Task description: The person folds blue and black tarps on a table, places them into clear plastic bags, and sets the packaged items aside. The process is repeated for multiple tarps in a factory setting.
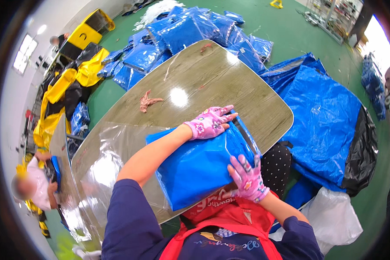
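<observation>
A folded blue tarp [199,162] lies on the near end of a wood-grain table [212,82], partly inside a clear plastic bag. My left hand [210,122], in a pink flowered glove, presses flat on the tarp's far edge, fingers spread. My right hand [248,177], in a matching glove, grips the tarp's near right corner. A clear plastic sheet [104,160] spreads over the table to the left of the tarp.
Several bagged blue tarps [182,30] are heaped on the green floor beyond the table. Loose blue sheeting [325,117] and black plastic [362,160] lie right. Yellow and black sheeting [69,82] lies left. Another person [34,186] works at lower left. Pink string scraps [148,102] rest on the table.
</observation>
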`<state>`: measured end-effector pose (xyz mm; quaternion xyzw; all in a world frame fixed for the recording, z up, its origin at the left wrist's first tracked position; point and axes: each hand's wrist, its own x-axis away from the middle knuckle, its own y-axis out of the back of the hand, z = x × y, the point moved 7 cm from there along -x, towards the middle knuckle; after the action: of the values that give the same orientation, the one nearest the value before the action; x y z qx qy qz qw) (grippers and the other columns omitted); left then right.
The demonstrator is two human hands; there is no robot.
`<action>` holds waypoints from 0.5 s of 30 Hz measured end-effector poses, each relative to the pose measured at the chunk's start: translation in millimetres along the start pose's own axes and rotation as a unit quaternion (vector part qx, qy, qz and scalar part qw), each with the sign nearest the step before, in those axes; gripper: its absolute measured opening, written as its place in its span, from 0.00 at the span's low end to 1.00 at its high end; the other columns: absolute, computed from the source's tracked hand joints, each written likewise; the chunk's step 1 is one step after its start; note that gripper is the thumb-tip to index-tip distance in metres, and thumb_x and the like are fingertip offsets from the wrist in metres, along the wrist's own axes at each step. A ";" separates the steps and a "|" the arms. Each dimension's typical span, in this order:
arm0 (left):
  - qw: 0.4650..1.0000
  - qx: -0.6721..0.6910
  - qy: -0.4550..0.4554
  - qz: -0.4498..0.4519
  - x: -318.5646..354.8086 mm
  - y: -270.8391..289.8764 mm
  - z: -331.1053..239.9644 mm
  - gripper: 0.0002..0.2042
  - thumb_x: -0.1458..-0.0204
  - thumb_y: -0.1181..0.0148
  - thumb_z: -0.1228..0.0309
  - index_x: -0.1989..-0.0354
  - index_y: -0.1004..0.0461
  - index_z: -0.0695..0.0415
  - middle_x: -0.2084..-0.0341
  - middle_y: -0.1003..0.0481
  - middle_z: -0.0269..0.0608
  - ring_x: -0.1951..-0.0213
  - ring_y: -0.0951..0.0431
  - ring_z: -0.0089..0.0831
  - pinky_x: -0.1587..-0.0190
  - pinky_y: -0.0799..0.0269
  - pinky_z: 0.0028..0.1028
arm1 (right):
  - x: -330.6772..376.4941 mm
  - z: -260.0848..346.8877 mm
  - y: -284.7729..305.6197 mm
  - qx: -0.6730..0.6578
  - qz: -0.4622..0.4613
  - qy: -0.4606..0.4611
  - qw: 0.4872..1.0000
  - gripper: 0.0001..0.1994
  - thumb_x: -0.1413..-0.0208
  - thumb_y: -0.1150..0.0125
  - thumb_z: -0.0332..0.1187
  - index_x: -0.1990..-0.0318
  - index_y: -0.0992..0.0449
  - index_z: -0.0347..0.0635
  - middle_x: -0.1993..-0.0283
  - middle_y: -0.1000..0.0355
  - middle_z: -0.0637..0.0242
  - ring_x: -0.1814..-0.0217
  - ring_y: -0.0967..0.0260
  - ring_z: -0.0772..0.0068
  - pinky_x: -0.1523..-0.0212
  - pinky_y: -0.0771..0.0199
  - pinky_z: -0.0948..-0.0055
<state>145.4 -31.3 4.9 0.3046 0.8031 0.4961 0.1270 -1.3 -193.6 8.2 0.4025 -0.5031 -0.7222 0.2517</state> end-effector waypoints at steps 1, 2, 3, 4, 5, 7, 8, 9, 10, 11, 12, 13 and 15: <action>1.000 0.014 0.002 0.006 3.4 -3.7 -6.1 0.27 0.41 0.53 0.62 0.32 0.43 0.52 0.32 0.50 0.53 0.34 0.45 0.51 0.33 0.51 0.42 | -0.5 9.8 5.5 0.075 -0.008 0.042 0.996 0.22 0.48 0.44 0.47 0.44 0.30 0.60 0.35 0.39 0.70 0.31 0.48 0.59 0.32 0.68 0.33; 0.998 0.058 0.007 0.010 10.5 -4.1 -10.2 0.26 0.40 0.53 0.60 0.33 0.42 0.52 0.31 0.52 0.52 0.32 0.49 0.48 0.31 0.54 0.40 | -2.1 4.7 20.2 0.026 -0.061 0.070 0.995 0.20 0.49 0.43 0.45 0.47 0.28 0.59 0.35 0.38 0.71 0.33 0.44 0.60 0.33 0.59 0.37; 0.992 0.126 0.005 0.001 23.1 -9.7 -11.0 0.26 0.39 0.54 0.58 0.33 0.42 0.51 0.30 0.53 0.51 0.31 0.51 0.47 0.31 0.56 0.40 | -2.2 -4.1 31.8 -0.011 -0.064 0.054 0.996 0.14 0.51 0.43 0.39 0.54 0.24 0.59 0.42 0.31 0.74 0.40 0.36 0.65 0.36 0.48 0.42; 0.983 0.183 0.004 -0.016 40.8 -12.2 -8.1 0.25 0.38 0.56 0.57 0.33 0.41 0.51 0.30 0.53 0.50 0.30 0.53 0.45 0.30 0.57 0.40 | -4.7 -10.5 43.2 -0.018 -0.099 0.068 0.993 0.11 0.52 0.43 0.37 0.59 0.23 0.58 0.46 0.28 0.74 0.43 0.32 0.67 0.38 0.45 0.43; 0.970 0.243 -0.007 -0.026 51.0 -1.5 -20.2 0.25 0.37 0.57 0.55 0.33 0.41 0.50 0.30 0.54 0.49 0.29 0.56 0.44 0.30 0.59 0.39 | -11.2 -17.5 58.1 -0.023 -0.130 0.071 0.989 0.09 0.53 0.43 0.34 0.63 0.22 0.57 0.50 0.25 0.75 0.46 0.29 0.69 0.40 0.41 0.45; 0.825 0.540 0.164 0.045 85.7 13.4 -43.2 0.32 0.38 0.58 0.48 0.30 0.48 0.51 0.28 0.59 0.45 0.28 0.62 0.40 0.29 0.62 0.38 | -15.8 -36.1 90.5 -0.110 -0.147 0.003 0.983 0.05 0.53 0.42 0.32 0.67 0.23 0.53 0.56 0.22 0.73 0.49 0.26 0.67 0.40 0.40 0.49; 0.757 0.642 0.122 -0.030 104.0 10.8 -45.9 0.35 0.40 0.55 0.47 0.30 0.51 0.54 0.29 0.59 0.46 0.28 0.62 0.41 0.29 0.63 0.40 | -12.3 -49.9 92.1 -0.175 -0.183 -0.055 0.966 0.06 0.53 0.41 0.31 0.67 0.23 0.51 0.56 0.22 0.70 0.49 0.26 0.65 0.41 0.38 0.51; 0.672 0.730 0.074 -0.100 126.4 -9.2 -41.1 0.38 0.41 0.53 0.45 0.30 0.54 0.56 0.29 0.58 0.47 0.28 0.62 0.42 0.29 0.64 0.42 | -8.7 -63.2 89.5 -0.238 -0.218 -0.115 0.939 0.06 0.53 0.40 0.30 0.66 0.22 0.49 0.57 0.22 0.67 0.50 0.26 0.62 0.42 0.36 0.54; 0.575 0.800 0.030 -0.170 153.7 -27.0 -34.3 0.41 0.43 0.51 0.44 0.29 0.57 0.59 0.29 0.58 0.47 0.28 0.62 0.43 0.29 0.65 0.44 | -16.1 -67.3 91.7 -0.295 -0.213 -0.193 0.911 0.08 0.52 0.39 0.28 0.63 0.22 0.44 0.56 0.22 0.60 0.51 0.26 0.60 0.45 0.32 0.60; 0.468 0.857 -0.033 -0.213 156.2 -27.8 -33.0 0.45 0.45 0.48 0.43 0.29 0.61 0.61 0.29 0.58 0.48 0.28 0.63 0.44 0.29 0.66 0.45 | 4.9 -91.3 72.2 -0.412 -0.350 -0.190 0.820 0.08 0.48 0.38 0.28 0.60 0.22 0.40 0.57 0.22 0.62 0.56 0.26 0.69 0.52 0.28 0.69; 0.721 0.624 0.030 -0.301 165.7 -16.9 -44.8 0.51 0.50 0.42 0.42 0.30 0.62 0.63 0.29 0.58 0.52 0.29 0.62 0.48 0.30 0.66 0.46 | -9.6 -96.8 60.4 -0.465 -0.299 -0.257 0.793 0.08 0.45 0.39 0.30 0.58 0.23 0.39 0.58 0.23 0.65 0.58 0.27 0.74 0.54 0.28 0.71; 0.880 0.310 0.095 -0.346 170.1 0.7 -72.7 0.56 0.55 0.37 0.41 0.30 0.63 0.65 0.30 0.58 0.55 0.29 0.61 0.51 0.30 0.65 0.46 | -30.2 -93.8 57.7 -0.514 -0.241 -0.322 0.758 0.09 0.42 0.40 0.32 0.57 0.23 0.38 0.58 0.23 0.68 0.60 0.29 0.78 0.56 0.28 0.73; 0.848 0.219 0.254 -0.409 173.7 16.2 -73.9 0.57 0.59 0.31 0.46 0.31 0.62 0.68 0.32 0.58 0.63 0.30 0.59 0.56 0.30 0.61 0.43 | -58.2 -84.8 48.0 -0.565 -0.169 -0.373 0.716 0.13 0.38 0.42 0.35 0.54 0.24 0.34 0.62 0.25 0.70 0.65 0.34 0.83 0.65 0.30 0.79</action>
<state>-22.0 27.6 71.3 -0.1684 0.9471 0.2702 0.0402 99.4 -210.9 57.5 -0.0380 0.0224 -0.9942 0.0978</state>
